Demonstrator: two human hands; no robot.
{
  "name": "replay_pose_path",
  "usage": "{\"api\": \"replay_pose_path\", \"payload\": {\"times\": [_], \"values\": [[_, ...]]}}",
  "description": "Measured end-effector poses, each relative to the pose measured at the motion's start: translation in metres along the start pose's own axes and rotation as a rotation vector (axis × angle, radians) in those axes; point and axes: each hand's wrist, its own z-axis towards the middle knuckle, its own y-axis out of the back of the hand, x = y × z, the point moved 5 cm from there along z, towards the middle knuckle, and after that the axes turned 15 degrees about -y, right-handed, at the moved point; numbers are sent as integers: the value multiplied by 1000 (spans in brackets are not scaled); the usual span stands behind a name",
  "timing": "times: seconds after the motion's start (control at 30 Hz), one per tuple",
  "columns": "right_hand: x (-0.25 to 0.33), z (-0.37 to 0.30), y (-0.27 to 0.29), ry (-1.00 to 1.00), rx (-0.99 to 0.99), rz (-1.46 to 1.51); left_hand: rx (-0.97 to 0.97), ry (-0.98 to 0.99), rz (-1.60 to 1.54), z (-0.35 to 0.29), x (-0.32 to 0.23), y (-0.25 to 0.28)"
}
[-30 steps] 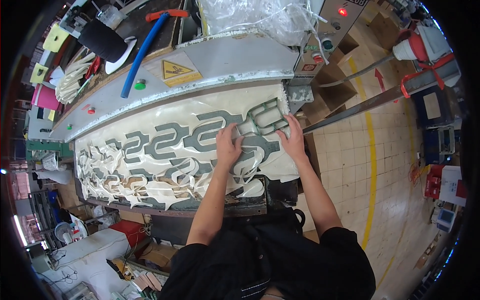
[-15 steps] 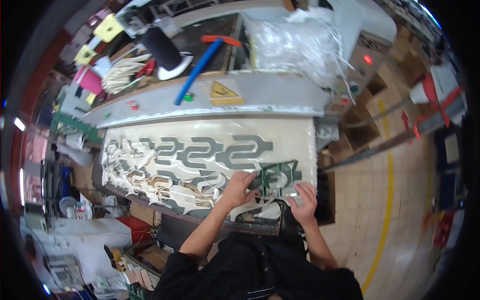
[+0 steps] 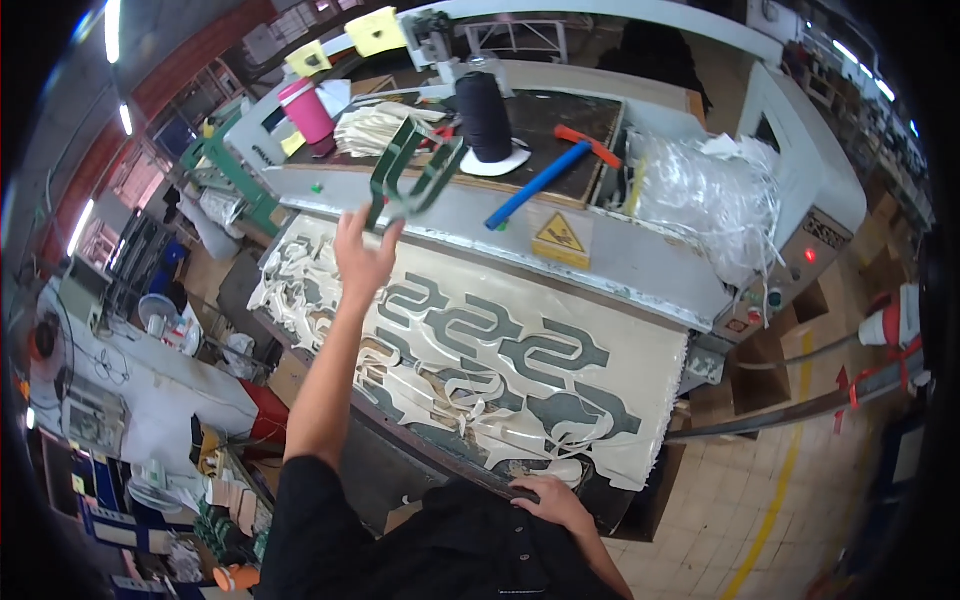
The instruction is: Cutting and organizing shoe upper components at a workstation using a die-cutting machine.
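My left hand point(image 3: 366, 255) is raised over the far left of the sheet, its thumb and fingers closed on the lower end of a green metal cutting die point(image 3: 412, 180). The die is an open, U-shaped frame, tilted up in front of the machine's grey beam and slightly blurred. Down by the table's near edge, my right hand point(image 3: 552, 502) lies with fingers stretched out and nothing visible in it. Between the hands spreads a cream sheet material point(image 3: 640, 350), with several fork-shaped cutouts point(image 3: 565, 345) showing dark green beneath. Loose cream scraps point(image 3: 470, 400) cover its near and left parts.
On the shelf behind the grey beam point(image 3: 660, 270) are a blue-handled hammer point(image 3: 540, 185) with an orange head, a black thread cone point(image 3: 484, 118), cream strips point(image 3: 375, 128) and a pink bottle point(image 3: 306, 112). Clear plastic wrap point(image 3: 705, 190) fills the shelf's right end.
My left hand has lifted the cutting die off the sheet's right side and carried it to the far left. The right hand has drawn back to the near edge. My view has turned.
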Motion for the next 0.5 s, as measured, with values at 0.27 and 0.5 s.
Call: {"api": "replay_pose_path", "payload": {"times": [0.27, 0.5], "values": [[22, 24, -49, -361, -63, -9, 51, 11, 137, 89, 141, -96], [77, 72, -120, -490, -204, -196, 128, -28, -53, 98, 174, -150]]}}
